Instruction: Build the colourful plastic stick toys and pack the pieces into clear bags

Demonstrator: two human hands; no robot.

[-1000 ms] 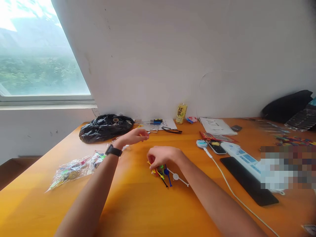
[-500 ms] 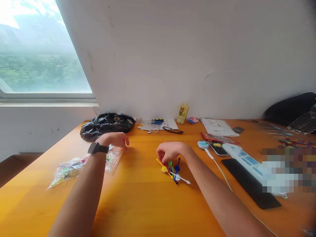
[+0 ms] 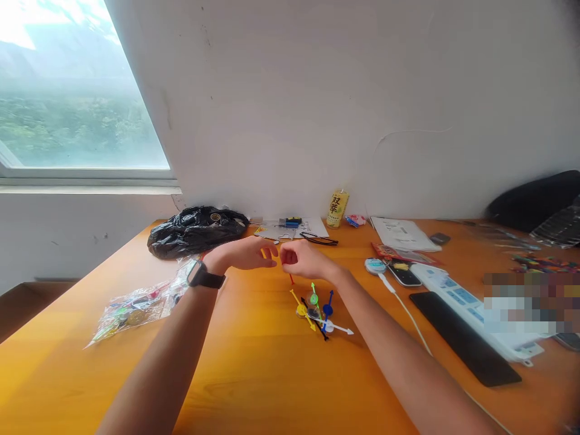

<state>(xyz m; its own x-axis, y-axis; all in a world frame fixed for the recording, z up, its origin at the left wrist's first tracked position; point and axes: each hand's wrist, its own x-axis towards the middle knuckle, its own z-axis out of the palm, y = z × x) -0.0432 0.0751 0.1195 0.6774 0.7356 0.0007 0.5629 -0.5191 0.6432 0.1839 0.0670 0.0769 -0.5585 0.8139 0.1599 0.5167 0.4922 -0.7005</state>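
Between the closed fingers of my right hand [image 3: 302,258] is a red arrow spinner [image 3: 292,279]; only its lower tip shows, and the rest is hidden by the fingers. Close to its left, my left hand [image 3: 251,252] is open with bent fingers and nothing visible in them; a watch is on that wrist. Below the hands, a small loose group of arrow spinners lies on the table: yellow [image 3: 302,310], green [image 3: 314,298], blue [image 3: 327,309], white [image 3: 330,326] and black [image 3: 322,331]. Some of them overlap.
A clear plastic bag [image 3: 136,307] of small colourful parts lies left, near a black plastic bag [image 3: 194,232]. Glasses [image 3: 319,240] and a yellow can [image 3: 338,209] are at the back. On the right are a white power strip [image 3: 457,293], a cable and a black slab [image 3: 464,338].
My right hand has lifted the red arrow spinner from the group and moved up and left. My left hand has moved right, and the two hands are now close together.
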